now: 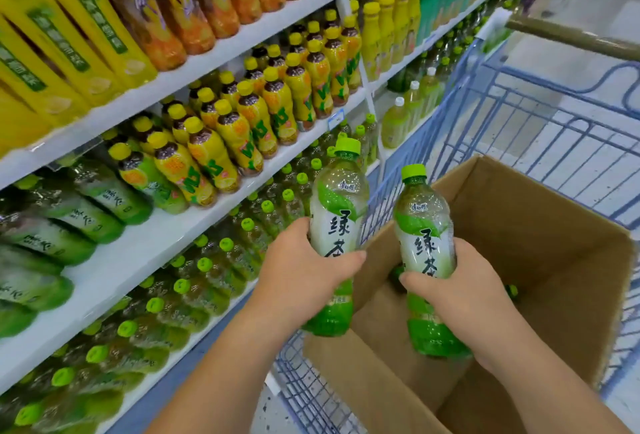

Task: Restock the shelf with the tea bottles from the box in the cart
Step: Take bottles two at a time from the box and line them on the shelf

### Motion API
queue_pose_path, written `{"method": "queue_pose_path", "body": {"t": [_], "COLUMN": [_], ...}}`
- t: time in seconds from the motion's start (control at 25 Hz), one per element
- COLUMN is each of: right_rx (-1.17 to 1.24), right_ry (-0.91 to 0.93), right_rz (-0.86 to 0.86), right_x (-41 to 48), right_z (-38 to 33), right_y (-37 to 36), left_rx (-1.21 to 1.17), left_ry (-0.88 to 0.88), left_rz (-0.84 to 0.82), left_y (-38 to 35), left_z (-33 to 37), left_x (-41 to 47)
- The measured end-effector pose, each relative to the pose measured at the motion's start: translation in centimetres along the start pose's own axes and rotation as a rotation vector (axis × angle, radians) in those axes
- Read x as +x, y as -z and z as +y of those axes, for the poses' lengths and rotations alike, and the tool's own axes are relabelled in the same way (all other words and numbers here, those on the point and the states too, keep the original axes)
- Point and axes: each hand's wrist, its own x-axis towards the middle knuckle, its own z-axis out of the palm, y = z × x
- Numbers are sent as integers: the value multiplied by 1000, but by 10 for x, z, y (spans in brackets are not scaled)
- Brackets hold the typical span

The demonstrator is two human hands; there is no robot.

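Each of my hands holds one green tea bottle upright above the open cardboard box [540, 236]. My left hand [304, 271] grips the left bottle [337, 205] around its middle, at the box's left edge near the shelf. My right hand [460, 291] is wrapped around the right bottle [420, 222] over the box's inside. Both bottles have green caps and white-green labels. Deep in the box, a few more green caps [512, 290] show, mostly hidden by my hands. The box sits in a blue wire cart [540, 129].
White shelves [145, 246] on the left carry rows of drinks: green tea bottles [221, 271] on the lower level, yellow-capped lemon tea [242, 129] above, large yellow and orange bottles at the top. The cart's handle [571, 37] crosses the upper right. Grey floor lies beyond the cart.
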Motion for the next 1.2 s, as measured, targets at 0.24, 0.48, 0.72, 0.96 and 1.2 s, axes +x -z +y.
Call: {"method": "queue_pose_path", "body": {"t": [0.24,0.48,0.72,0.96,1.2], "right_rx": [-130,-219,-213,-202,-168], "right_ry": [152,187,178,244,425], "right_rz": [-226,-368,-450,-460,-444], "right_x": [4,8,10,21,51], "right_z": [-52,-68,-63,-56,-77], "right_y": [-81,-197,-311,-409,-478], "left_rx": [-36,-122,-182,-191,-171], "left_ry": [102,226,306,270,176], "left_rz": [272,448,538,678,829], "left_y": [96,164,210,253,272], "left_z": [-68,-161,-241,-302,-336], "left_x": [0,-7,3,28,66]}}
